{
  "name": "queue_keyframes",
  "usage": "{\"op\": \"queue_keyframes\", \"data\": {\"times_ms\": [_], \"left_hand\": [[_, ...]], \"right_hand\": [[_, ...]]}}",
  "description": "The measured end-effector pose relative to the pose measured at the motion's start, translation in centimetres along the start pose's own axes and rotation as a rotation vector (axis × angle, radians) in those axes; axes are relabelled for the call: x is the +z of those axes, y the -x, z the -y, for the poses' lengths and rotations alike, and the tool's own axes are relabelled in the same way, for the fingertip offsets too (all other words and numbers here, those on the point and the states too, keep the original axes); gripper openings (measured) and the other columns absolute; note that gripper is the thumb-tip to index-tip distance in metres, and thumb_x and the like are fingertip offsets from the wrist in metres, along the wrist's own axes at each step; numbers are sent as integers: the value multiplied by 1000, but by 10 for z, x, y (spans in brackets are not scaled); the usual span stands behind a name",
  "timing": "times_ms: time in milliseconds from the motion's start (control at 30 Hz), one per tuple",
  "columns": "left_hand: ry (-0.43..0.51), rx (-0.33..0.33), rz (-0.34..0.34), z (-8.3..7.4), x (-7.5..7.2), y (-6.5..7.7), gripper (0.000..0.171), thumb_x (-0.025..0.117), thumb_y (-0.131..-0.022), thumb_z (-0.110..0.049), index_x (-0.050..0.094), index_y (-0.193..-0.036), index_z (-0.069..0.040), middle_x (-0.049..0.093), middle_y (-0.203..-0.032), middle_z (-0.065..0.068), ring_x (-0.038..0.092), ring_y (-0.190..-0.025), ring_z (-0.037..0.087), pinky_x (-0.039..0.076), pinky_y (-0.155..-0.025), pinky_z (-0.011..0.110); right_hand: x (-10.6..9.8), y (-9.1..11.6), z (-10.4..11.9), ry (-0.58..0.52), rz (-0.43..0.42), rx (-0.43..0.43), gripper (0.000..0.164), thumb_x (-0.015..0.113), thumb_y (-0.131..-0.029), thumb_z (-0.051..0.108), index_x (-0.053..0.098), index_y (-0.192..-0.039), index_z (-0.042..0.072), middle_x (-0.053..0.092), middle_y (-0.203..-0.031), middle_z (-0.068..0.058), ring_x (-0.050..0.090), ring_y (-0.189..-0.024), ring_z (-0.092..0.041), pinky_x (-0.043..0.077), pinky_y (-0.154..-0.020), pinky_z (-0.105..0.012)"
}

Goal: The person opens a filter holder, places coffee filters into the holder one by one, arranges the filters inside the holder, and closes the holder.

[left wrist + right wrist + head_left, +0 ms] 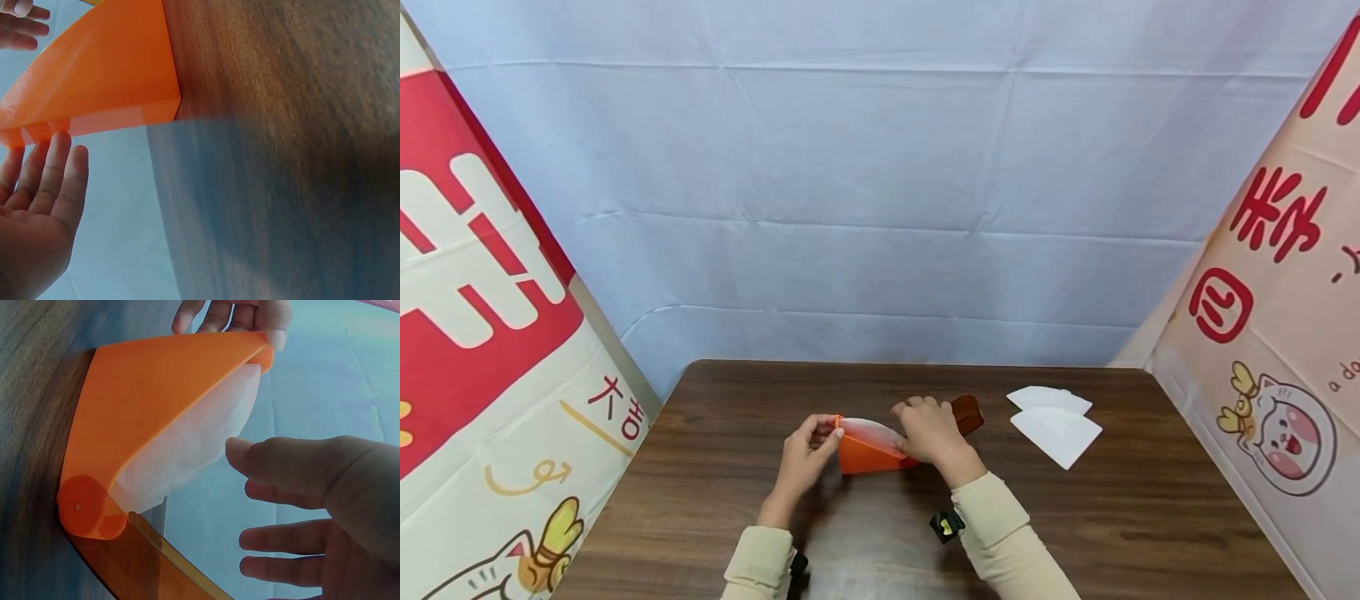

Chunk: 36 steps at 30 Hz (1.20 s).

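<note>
An orange fan-shaped coffee filter holder (868, 457) stands on the table with its brown translucent lid (169, 562) swung open to the right on a round hinge. White paper coffee filters (194, 447) sit inside, their curved edge rising above the rim. At the holder's left end, my left hand (805, 454) grips the upper corner, thumb at the rim and fingers along the end wall. Over the right part of the filters is my right hand (931, 429), its fingers loosely extended and its thumb tip by the paper's edge. Whether that thumb touches the paper, I cannot tell.
Two loose white coffee filters (1060, 433) lie overlapping on the dark wooden table (700, 500), right of the holder. A pale blue cloth (865, 208) hangs behind the table, and printed cloths (1292, 333) hang at both sides.
</note>
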<state>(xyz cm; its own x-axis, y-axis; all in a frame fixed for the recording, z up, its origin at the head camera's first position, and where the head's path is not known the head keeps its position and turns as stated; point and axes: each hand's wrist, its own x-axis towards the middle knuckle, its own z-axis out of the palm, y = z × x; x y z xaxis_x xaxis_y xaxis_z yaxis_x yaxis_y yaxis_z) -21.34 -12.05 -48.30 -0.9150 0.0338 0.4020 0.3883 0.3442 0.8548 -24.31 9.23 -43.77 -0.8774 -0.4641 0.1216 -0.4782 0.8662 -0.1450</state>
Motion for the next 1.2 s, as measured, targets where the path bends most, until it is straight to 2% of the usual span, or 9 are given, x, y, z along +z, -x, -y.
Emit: {"op": "queue_keyframes", "data": {"times_ms": [200,600,833,1033,1200], "left_hand": [[-15,13,2,0,0,1,20,64,-87,-4,59,-103,7,63,-90,14,58,-78,28,51,-69,28],[-23,-8,-20,-4,4,1,20,66,-85,-2,59,-102,7,62,-89,15,59,-78,28,52,-70,31],[-23,0,-41,38,12,-4,23,70,-83,-9,60,-102,0,63,-87,8,59,-76,23,52,-68,30],[-20,23,-60,41,13,-4,23,72,-82,-14,61,-100,-4,63,-84,1,59,-73,15,52,-66,26],[-40,41,-71,41,13,-4,24,73,-81,-17,61,-99,-6,62,-82,1,60,-71,14,53,-65,28]], "right_hand": [[-5,4,-1,-2,-12,4,39,74,-79,28,66,-113,11,59,-110,-11,53,-96,-33,42,-78,-52],[-23,20,-23,42,-56,55,43,76,-77,32,65,-114,12,58,-115,-14,52,-103,-35,39,-83,-57],[-26,28,-38,2,-121,56,43,75,-78,30,65,-115,11,57,-119,-17,51,-109,-38,38,-86,-60],[-29,33,-50,-43,-171,52,42,74,-80,29,64,-116,11,55,-122,-19,49,-111,-40,37,-86,-60],[-32,40,-60,-39,-191,69,43,75,-79,28,64,-115,10,55,-121,-21,50,-109,-41,39,-85,-60]]}}
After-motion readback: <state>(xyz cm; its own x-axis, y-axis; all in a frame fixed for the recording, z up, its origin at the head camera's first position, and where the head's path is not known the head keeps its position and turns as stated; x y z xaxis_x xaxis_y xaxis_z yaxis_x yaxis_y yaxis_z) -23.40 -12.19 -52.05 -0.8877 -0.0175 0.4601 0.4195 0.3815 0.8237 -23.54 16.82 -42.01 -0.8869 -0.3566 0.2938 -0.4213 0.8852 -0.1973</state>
